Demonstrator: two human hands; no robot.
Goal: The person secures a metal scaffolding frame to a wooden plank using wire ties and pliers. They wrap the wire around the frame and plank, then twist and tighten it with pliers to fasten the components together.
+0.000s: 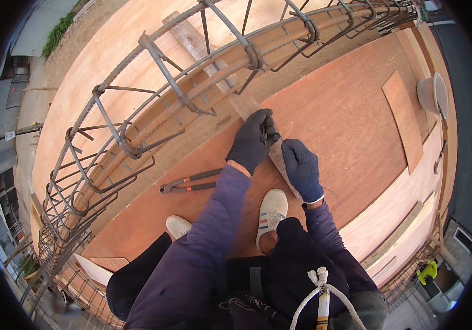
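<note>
My left hand [252, 140], in a black knit glove, is closed with its fingers curled inward, above a narrow wooden plank [242, 103]. Just to its right, my right hand [301, 169] in a dark blue glove with a white cuff edge makes a fist. The two hands are close together but apart. Whatever their fingers pinch is too small or hidden to make out. Beyond them curves a rebar cage [161, 66] of bent steel bars and stirrups. Long-handled cutters [196, 182] with black and orange grips lie left of my left forearm.
I stand on reddish plywood [335, 121] in white shoes [272, 212]. At the right are a loose plywood strip [402, 118], a pale bucket [431, 94] and a small dark-handled tool [440, 158]. A sheer drop shows past the right edge. White rope [339, 290] hangs before me.
</note>
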